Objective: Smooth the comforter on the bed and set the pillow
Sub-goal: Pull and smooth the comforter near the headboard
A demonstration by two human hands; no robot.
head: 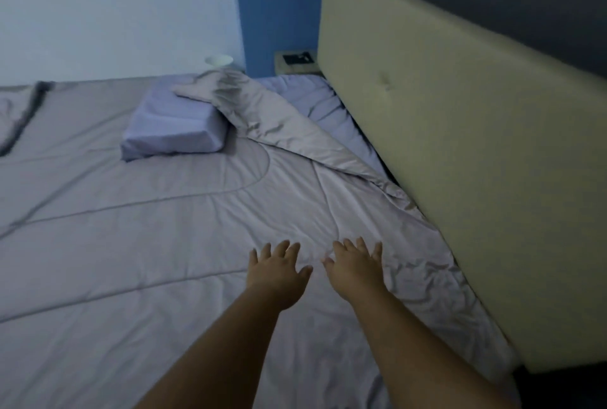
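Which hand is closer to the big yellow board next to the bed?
The right hand. It is spread open over the comforter, on the side toward the headboard. The left hand is spread beside it, farther from the headboard.

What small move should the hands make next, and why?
Probably slide both flat hands toward the headboard. The left hand and right hand rest open on the comforter, and the creases lie just right of them.

Both bare arms reach forward, left hand [277, 272] and right hand [356, 269] side by side, fingers spread flat.
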